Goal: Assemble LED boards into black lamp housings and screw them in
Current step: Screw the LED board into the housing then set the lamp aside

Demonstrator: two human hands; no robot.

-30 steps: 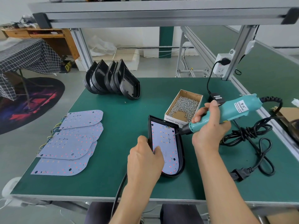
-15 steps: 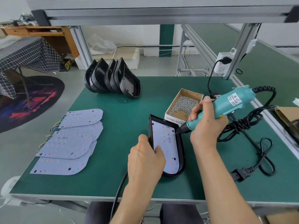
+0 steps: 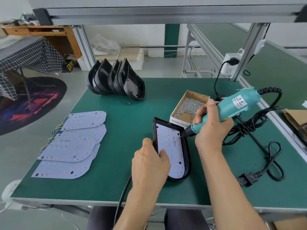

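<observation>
A black lamp housing (image 3: 187, 151) lies on the green table with a pale LED board (image 3: 172, 146) seated inside it. My left hand (image 3: 149, 163) grips the housing's left wall, thumb outside and fingers over the board. My right hand (image 3: 211, 125) holds a teal electric screwdriver (image 3: 232, 107), whose bit tip touches the board near its upper right edge. A cardboard box of screws (image 3: 191, 105) stands just behind the housing.
Several empty black housings (image 3: 116, 80) lean in a row at the table's back. Several loose LED boards (image 3: 71, 145) overlap at the left. Coiled black cables and a plug (image 3: 259, 143) lie at the right, beside a metal rail and a socket (image 3: 230, 65).
The screwdriver has tilted steeper, its rear end rising, while the tip stays on the board's upper right edge. My left hand has kept its hold on the housing.
</observation>
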